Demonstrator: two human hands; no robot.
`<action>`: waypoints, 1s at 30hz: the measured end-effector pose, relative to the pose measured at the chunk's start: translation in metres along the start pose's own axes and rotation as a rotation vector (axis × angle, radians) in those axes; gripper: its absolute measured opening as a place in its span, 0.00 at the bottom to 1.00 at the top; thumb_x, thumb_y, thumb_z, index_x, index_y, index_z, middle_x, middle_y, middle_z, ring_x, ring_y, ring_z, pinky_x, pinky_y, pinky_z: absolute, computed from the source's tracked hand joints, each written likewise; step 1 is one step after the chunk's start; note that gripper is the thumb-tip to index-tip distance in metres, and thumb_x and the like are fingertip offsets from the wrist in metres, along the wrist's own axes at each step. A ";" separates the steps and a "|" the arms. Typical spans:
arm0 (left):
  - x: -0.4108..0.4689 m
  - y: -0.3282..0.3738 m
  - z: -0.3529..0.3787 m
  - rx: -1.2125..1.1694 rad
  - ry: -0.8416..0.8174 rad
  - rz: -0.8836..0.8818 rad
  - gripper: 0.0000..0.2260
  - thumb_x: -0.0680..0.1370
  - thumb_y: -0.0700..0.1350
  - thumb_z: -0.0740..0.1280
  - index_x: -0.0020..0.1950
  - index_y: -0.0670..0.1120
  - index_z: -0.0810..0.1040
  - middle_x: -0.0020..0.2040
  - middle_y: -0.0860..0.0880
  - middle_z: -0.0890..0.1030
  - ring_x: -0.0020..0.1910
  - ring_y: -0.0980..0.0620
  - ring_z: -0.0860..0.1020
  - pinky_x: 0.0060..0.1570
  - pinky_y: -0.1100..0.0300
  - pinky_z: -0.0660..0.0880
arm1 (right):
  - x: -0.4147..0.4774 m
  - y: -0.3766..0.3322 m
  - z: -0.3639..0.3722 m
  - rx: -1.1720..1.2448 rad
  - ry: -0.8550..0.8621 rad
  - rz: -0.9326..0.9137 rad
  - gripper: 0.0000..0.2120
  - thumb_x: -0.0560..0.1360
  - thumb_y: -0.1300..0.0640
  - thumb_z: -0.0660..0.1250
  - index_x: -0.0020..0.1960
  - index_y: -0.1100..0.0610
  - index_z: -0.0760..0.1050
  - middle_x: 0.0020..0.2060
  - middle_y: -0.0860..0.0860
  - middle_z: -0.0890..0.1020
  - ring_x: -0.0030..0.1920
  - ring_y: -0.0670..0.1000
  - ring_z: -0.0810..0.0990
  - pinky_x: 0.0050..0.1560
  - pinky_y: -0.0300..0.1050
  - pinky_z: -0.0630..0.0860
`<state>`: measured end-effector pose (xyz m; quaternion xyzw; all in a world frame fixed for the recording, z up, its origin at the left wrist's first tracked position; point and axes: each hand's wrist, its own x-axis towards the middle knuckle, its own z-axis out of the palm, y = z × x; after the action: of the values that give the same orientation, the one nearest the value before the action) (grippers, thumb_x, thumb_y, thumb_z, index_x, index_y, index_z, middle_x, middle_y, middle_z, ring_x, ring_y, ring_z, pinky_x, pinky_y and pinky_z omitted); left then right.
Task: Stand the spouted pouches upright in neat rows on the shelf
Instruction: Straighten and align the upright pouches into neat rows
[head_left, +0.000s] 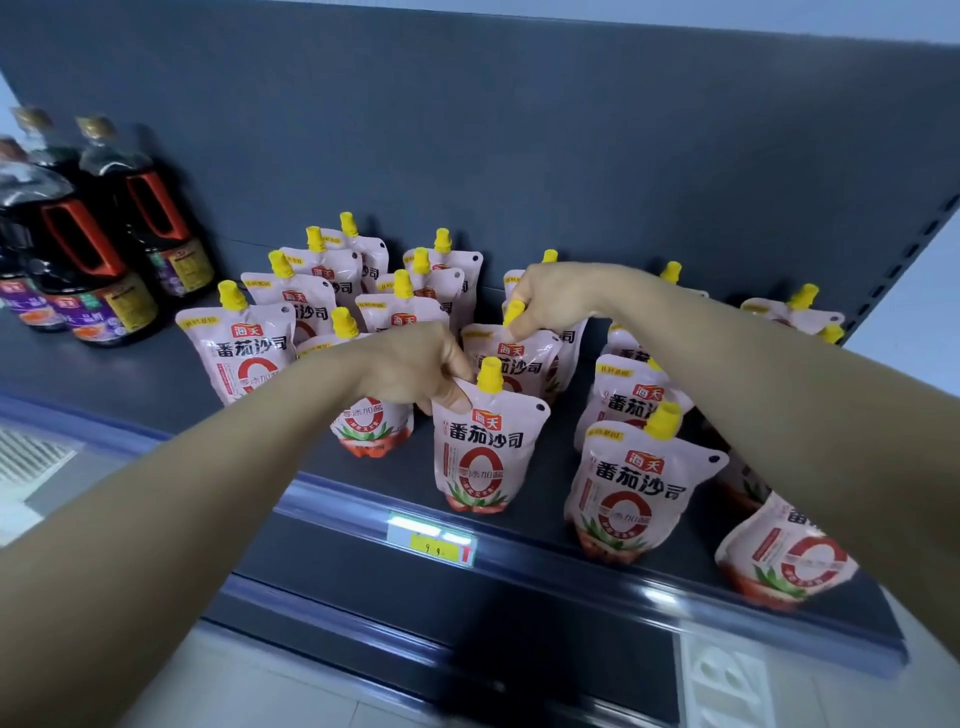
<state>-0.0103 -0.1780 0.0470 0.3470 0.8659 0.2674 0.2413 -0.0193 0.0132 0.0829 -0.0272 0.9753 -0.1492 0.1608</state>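
Front pouch (485, 447) upright just behind price tag (434, 540); left hand (415, 369) pinching its top corner. Right hand (545, 299) clamped on yellow spout (514, 312) further back. Likely soft, floppy; best gripped at stiff spout.

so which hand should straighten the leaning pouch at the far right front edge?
Right, probably. The right hand is pinching a pouch cap in the middle row, and its arm already passes over the leaning pouch. The left hand grips the front centre pouch and would have to cross over.
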 end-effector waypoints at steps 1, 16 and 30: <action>-0.001 -0.002 -0.002 0.008 -0.025 -0.004 0.03 0.73 0.38 0.70 0.45 0.44 0.83 0.44 0.49 0.84 0.42 0.51 0.82 0.46 0.51 0.81 | 0.000 -0.002 0.000 0.008 -0.008 0.016 0.17 0.74 0.58 0.68 0.29 0.56 0.66 0.25 0.51 0.66 0.26 0.50 0.64 0.27 0.39 0.62; -0.006 -0.012 -0.011 0.117 -0.181 0.235 0.19 0.73 0.42 0.70 0.23 0.55 0.76 0.22 0.59 0.71 0.28 0.60 0.70 0.34 0.65 0.67 | -0.017 -0.022 0.010 -0.013 0.033 0.256 0.10 0.72 0.53 0.67 0.38 0.57 0.71 0.34 0.55 0.73 0.35 0.54 0.71 0.36 0.44 0.67; 0.016 0.004 -0.065 -0.001 0.191 0.385 0.10 0.77 0.37 0.64 0.53 0.46 0.80 0.43 0.51 0.81 0.42 0.56 0.79 0.48 0.66 0.75 | -0.031 -0.012 -0.030 0.261 0.412 0.239 0.11 0.76 0.58 0.66 0.56 0.60 0.79 0.51 0.57 0.84 0.44 0.49 0.81 0.44 0.37 0.77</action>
<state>-0.0584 -0.1828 0.0940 0.4790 0.8024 0.3408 0.1029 0.0007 0.0131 0.1232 0.1400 0.9563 -0.2558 -0.0224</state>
